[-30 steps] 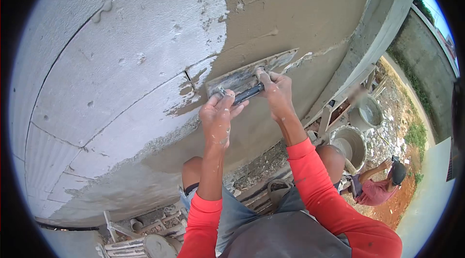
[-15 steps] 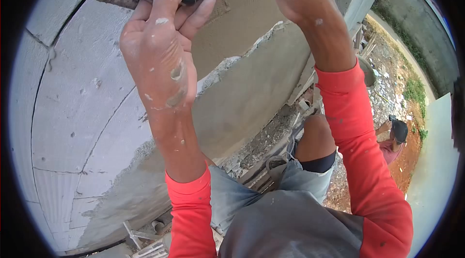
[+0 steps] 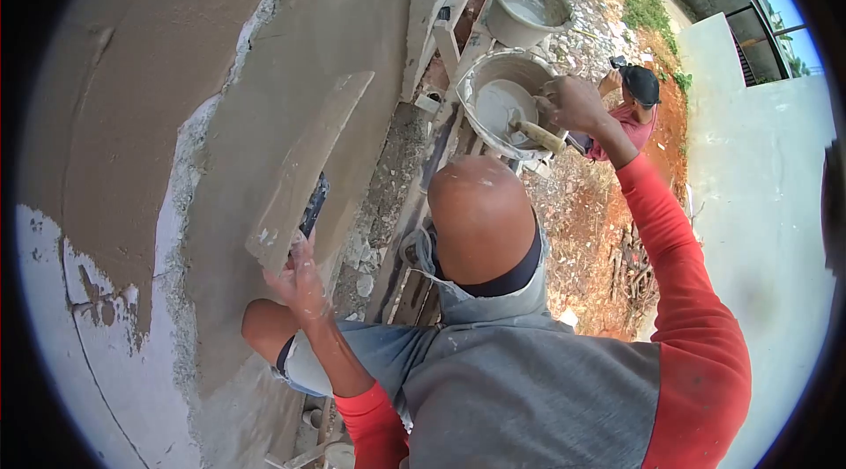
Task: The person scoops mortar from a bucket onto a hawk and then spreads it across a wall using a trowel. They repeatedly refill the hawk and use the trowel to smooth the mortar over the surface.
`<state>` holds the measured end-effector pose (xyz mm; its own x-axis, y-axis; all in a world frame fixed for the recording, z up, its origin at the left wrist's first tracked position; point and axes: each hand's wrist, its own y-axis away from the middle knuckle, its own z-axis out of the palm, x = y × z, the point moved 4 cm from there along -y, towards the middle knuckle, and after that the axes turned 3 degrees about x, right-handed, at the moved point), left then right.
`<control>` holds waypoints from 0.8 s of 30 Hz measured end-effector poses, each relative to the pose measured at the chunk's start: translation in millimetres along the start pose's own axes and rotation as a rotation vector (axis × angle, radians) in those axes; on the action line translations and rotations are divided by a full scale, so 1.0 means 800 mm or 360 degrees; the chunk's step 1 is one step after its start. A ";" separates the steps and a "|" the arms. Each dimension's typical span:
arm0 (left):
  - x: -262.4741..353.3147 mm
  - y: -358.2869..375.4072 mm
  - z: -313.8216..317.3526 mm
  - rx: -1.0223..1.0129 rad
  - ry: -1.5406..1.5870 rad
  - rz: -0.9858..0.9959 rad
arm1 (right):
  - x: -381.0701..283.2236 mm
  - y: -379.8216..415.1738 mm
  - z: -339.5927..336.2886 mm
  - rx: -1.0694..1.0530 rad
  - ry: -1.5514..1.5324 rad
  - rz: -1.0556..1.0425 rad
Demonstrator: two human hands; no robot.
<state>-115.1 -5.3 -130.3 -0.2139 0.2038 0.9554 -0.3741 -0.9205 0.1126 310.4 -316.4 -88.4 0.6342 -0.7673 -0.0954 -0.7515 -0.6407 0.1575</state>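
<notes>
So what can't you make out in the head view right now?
- Left hand grip on the trowel: handle mostly hidden behind the blade.
- Tool in the right hand: its tip dips into the bucket, hidden.
- Far bucket contents: too small.
- Other person: largely hidden by the arm.

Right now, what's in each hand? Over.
Left hand holds trowel off the wall. Right hand grips scoop handle in near bucket. Nothing between.

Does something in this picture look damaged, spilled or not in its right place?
Nothing stands out. The left hand holds the flat plastering trowel near the brown plastered wall; the right hand holds a tool at the grey mortar bucket.
</notes>
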 end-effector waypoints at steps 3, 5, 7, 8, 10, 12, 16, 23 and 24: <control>-0.018 0.006 -0.003 0.0069 -0.0076 -0.0064 | 0.014 -0.007 0.060 -0.0188 0.0362 -0.0203; -0.018 0.008 0.008 0.0105 -0.0104 -0.0135 | 0.011 -0.020 0.096 -0.0436 0.0543 -0.0147; -0.022 0.003 0.011 0.0077 -0.0223 -0.0155 | 0.014 -0.024 0.119 -0.0621 0.0407 0.0019; -0.031 -0.001 0.003 0.0040 -0.0335 -0.0142 | 0.008 -0.031 0.129 -0.0713 0.0335 0.0082; -0.040 -0.005 -0.016 -0.0044 -0.0521 -0.0052 | -0.014 -0.026 0.117 -0.0498 0.0362 0.0023; -0.039 -0.010 -0.021 -0.0175 -0.0652 0.0096 | -0.012 -0.028 0.119 -0.0417 0.0285 0.0111; -0.018 -0.018 0.002 -0.0240 -0.0651 0.0332 | -0.016 -0.021 0.110 -0.0206 0.0238 0.0016; -0.014 -0.049 0.043 -0.0316 -0.0672 0.0247 | 0.037 0.021 0.094 -0.0110 -0.0187 0.0285; -0.014 -0.054 0.051 -0.0333 -0.0661 0.0241 | 0.039 0.027 0.088 -0.0165 -0.0309 0.0359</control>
<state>-60.0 18.4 -134.7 0.0823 -0.1167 0.9898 -0.5491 -0.8341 -0.0527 301.2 -356.3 -157.1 0.3996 -0.8871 -0.2310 -0.8403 -0.4552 0.2945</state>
